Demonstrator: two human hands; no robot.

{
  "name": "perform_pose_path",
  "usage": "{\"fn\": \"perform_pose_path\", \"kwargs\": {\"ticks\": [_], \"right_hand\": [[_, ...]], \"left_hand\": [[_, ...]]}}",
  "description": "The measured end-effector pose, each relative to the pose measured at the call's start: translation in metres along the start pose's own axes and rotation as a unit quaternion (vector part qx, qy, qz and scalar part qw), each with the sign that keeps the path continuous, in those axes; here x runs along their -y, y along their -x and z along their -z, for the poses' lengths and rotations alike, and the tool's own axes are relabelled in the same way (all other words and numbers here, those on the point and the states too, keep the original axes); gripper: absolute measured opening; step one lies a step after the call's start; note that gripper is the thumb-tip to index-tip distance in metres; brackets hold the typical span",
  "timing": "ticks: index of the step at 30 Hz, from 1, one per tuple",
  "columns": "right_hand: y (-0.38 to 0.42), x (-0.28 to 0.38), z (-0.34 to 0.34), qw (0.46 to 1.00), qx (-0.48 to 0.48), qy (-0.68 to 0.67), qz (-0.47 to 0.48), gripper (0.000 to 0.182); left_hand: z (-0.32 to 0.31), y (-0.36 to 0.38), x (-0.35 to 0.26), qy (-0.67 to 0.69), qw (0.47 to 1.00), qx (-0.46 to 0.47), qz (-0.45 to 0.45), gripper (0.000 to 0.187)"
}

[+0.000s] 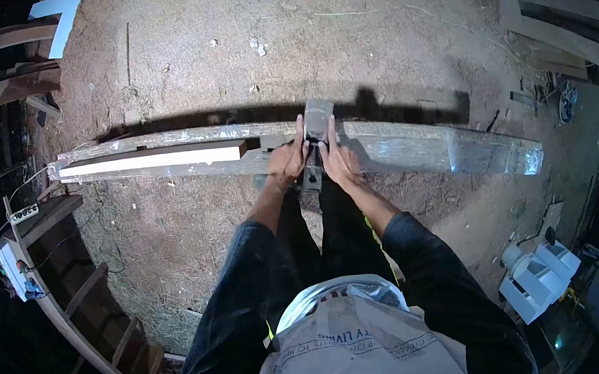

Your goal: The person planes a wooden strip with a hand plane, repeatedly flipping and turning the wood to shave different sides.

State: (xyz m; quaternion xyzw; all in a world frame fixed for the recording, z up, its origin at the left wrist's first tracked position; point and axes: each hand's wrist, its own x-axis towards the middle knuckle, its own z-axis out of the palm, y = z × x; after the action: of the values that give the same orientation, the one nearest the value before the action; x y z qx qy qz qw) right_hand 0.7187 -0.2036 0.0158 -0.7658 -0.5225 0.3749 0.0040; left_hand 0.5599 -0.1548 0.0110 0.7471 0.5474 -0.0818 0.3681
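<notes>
A long, weathered wooden beam (401, 146) lies across the view in front of me. At its middle, a grey, flat-faced block (318, 117) is held between my two hands. My left hand (290, 160) presses on the block's left side with its index finger pointing forward along it. My right hand (339, 160) grips the right side in the same way, and the thumbs come close together. Nearer my legs, a grey piece with a dark hole (312, 178) shows below the hands; whether it joins the block is hidden. A pale, straight wooden board (158, 159) rests on the beam's left part.
Bare ground with debris surrounds the beam. On the left stands a wooden frame (65, 319) with a power strip (25, 214) and cables. Planks (573, 11) are at the upper right. A white plastic item (538, 280) sits at the lower right.
</notes>
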Motion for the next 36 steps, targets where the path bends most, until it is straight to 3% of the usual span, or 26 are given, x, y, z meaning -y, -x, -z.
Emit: {"fn": "perform_pose_path", "kwargs": {"ticks": [5,6,9,12,14,16,20,22,29,36], "right_hand": [[-0.008,-0.013,0.010,0.997,0.006,0.033,0.065,0.071],[-0.007,-0.011,0.013,0.991,-0.053,0.020,0.123,0.066],[-0.013,0.005,0.032,0.984,-0.032,0.000,0.173,0.063],[-0.024,0.045,0.052,0.988,-0.014,0.058,0.146,0.062],[-0.037,0.075,0.053,0.977,-0.033,0.065,0.200,0.059],[-0.053,0.115,0.055,0.961,-0.052,0.073,0.263,0.059],[-0.065,0.227,0.059,0.922,0.083,0.164,0.342,0.070],[-0.073,0.266,0.031,0.898,0.102,0.167,0.394,0.065],[-0.077,0.389,-0.061,0.813,0.123,0.189,0.537,0.067],[-0.082,0.479,-0.121,0.783,0.150,0.210,0.566,0.063]], "left_hand": [[-0.005,0.009,-0.001,0.026,0.998,-0.062,0.001,0.065],[0.001,0.014,-0.004,0.020,0.998,-0.065,0.008,0.063],[0.036,0.032,-0.015,0.002,0.996,-0.085,0.034,0.062],[0.063,0.042,-0.012,0.021,0.987,-0.146,0.065,0.062],[0.080,0.046,0.001,0.056,0.971,-0.212,0.090,0.063],[0.092,0.048,0.021,0.057,0.958,-0.245,0.135,0.065],[0.119,0.071,0.070,0.107,0.901,-0.356,0.223,0.062],[0.123,0.085,0.102,0.120,0.868,-0.389,0.284,0.062],[0.140,0.126,0.213,0.165,0.802,-0.438,0.372,0.064],[0.166,0.145,0.301,0.187,0.777,-0.434,0.415,0.068]]}}
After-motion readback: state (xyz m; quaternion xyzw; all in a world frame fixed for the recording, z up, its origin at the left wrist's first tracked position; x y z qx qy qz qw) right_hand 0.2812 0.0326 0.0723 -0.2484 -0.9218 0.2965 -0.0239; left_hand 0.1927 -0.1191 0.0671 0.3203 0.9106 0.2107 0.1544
